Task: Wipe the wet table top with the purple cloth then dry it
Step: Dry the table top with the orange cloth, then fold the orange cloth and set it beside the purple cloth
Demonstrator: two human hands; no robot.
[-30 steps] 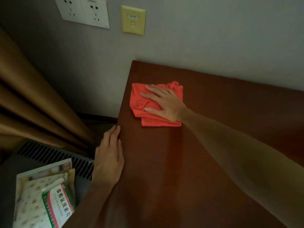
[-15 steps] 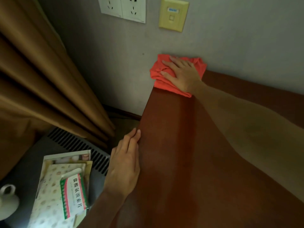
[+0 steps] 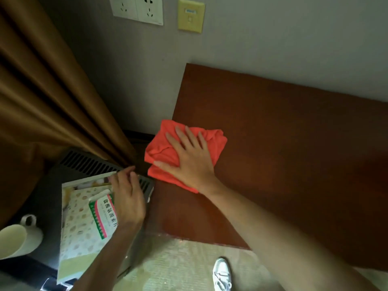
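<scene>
The cloth [image 3: 160, 151] looks orange-red here and is folded into a loose pad. It lies on the left edge of the dark red-brown table top [image 3: 283, 143], and its left side hangs past that edge. My right hand [image 3: 190, 159] presses flat on it with the fingers spread toward the wall. My left hand [image 3: 128, 198] is off the table, over the low dark unit to the left. Its fingers are loosely bent and hold nothing.
A brown curtain [image 3: 42, 91] hangs at the left. Below it a dark vented unit [image 3: 84, 162] carries a patterned booklet [image 3: 77, 229], a green and pink medicine box [image 3: 102, 219] and a white mug [image 3: 14, 240]. Wall sockets [image 3: 136, 7] sit above. My shoe [image 3: 221, 274] stands by the front edge.
My right hand has drawn the cloth from the far left corner back along the left edge toward me. My left hand has left the table edge and moved over the side unit.
</scene>
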